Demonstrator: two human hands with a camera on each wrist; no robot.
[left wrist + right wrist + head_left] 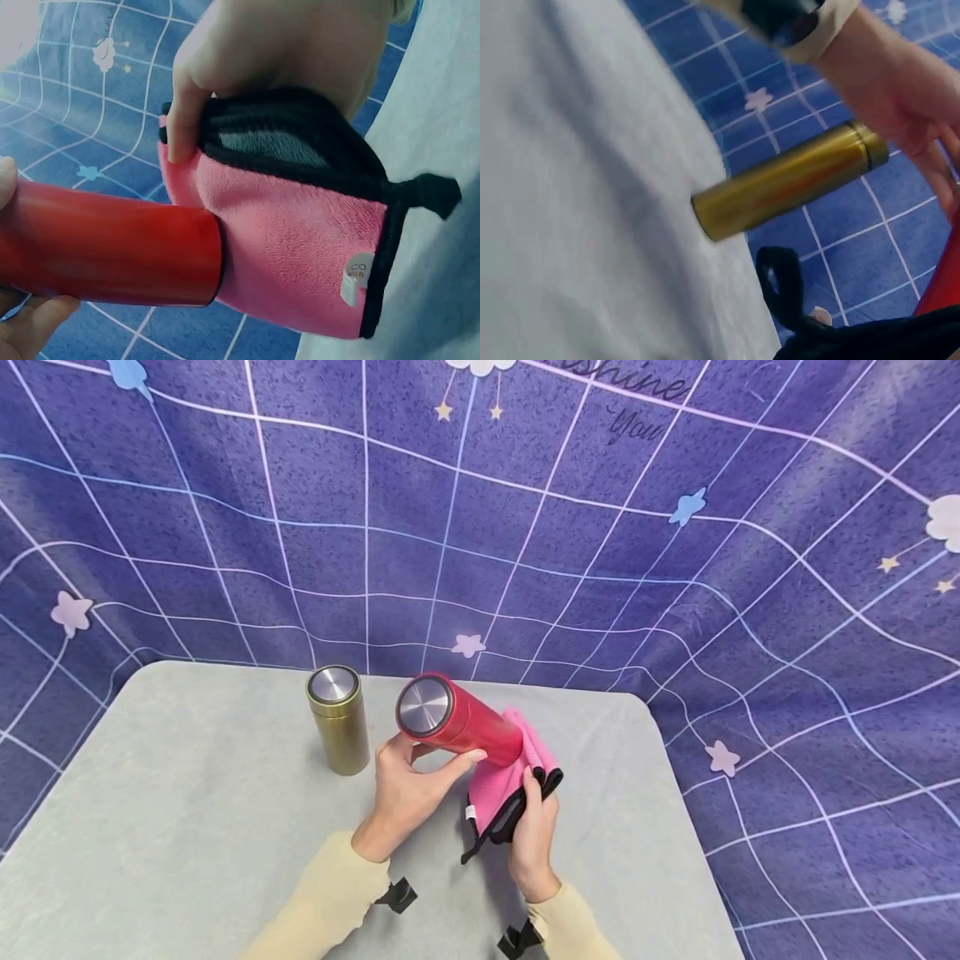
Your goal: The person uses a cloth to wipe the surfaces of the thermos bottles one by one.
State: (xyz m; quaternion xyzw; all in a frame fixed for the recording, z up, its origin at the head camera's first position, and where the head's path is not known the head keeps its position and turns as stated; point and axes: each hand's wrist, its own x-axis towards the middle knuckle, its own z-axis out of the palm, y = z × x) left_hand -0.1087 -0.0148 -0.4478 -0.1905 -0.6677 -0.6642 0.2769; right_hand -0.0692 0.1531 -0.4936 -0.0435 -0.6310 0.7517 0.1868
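A red thermos flask (480, 727) with a silver lid is tilted above the table, its base toward the right. My left hand (411, 785) grips it near the lid end, thumb along the lower side. In my right hand (534, 835) is a pink cloth (498, 785) with black edging, folded over, pinched between thumb and fingers. The pink side touches the flask's base end. In the left wrist view the cloth (300, 240) shows a grey inner side, a small white label and a black loop, with the flask (120, 247) against it.
A gold thermos flask (342, 727) with a silver lid stands upright on the table, left of my left hand. The table (187, 827) has a light grey cover. A purple-blue curtain (405, 560) with a grid pattern hangs behind and at the sides.
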